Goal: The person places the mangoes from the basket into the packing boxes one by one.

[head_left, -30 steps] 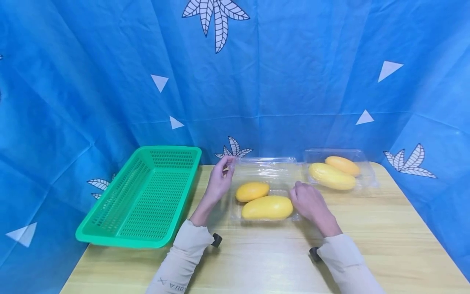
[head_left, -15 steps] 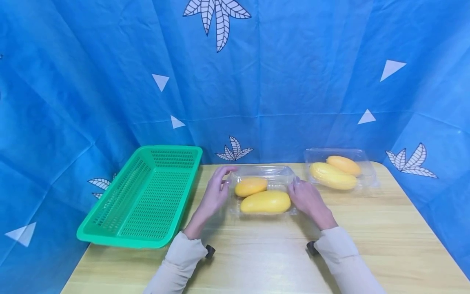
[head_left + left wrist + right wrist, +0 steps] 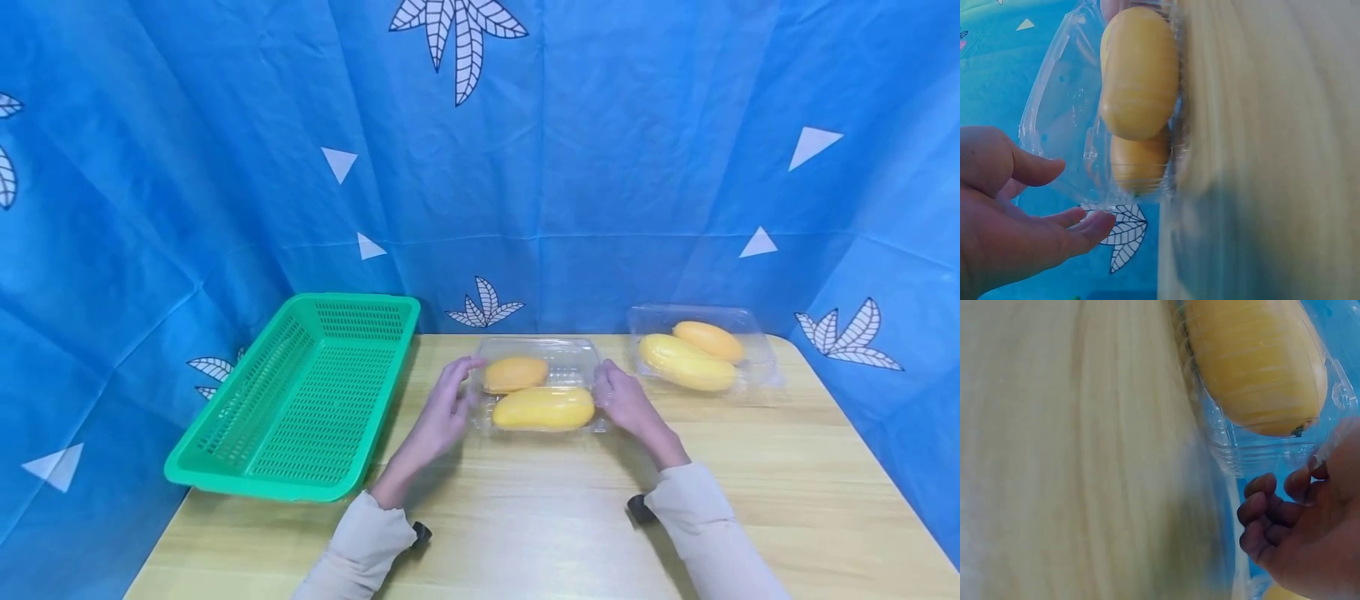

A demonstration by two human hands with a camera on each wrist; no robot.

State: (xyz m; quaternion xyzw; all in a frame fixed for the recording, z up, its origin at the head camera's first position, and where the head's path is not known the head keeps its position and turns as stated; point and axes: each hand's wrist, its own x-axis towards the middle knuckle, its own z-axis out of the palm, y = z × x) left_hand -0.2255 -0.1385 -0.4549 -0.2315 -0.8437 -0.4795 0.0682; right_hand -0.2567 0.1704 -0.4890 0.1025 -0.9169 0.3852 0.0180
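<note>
A clear plastic clamshell container [image 3: 573, 354] sits mid-table, its lid over two fruits. Inside, a smaller orange-yellow fruit [image 3: 516, 375] lies behind a larger yellow, mango-like fruit [image 3: 543, 409]. My left hand [image 3: 442, 412] is at the container's left side. In the left wrist view its thumb and fingers are spread apart, the thumb overlapping the lid. My right hand [image 3: 628, 402] is at the right side; the right wrist view shows its thumb and forefinger pinching the container's edge, other fingers curled.
A green perforated plastic basket [image 3: 318, 408] stands on the left of the wooden table [image 3: 540, 517]. At the back right is a second clear container [image 3: 761, 354] with two yellow fruits. A blue patterned curtain [image 3: 600, 167] hangs behind.
The container's lid, raised at the back a second ago, has come down over the fruits. Both hands came down with it, the left hand moving slightly toward me.
</note>
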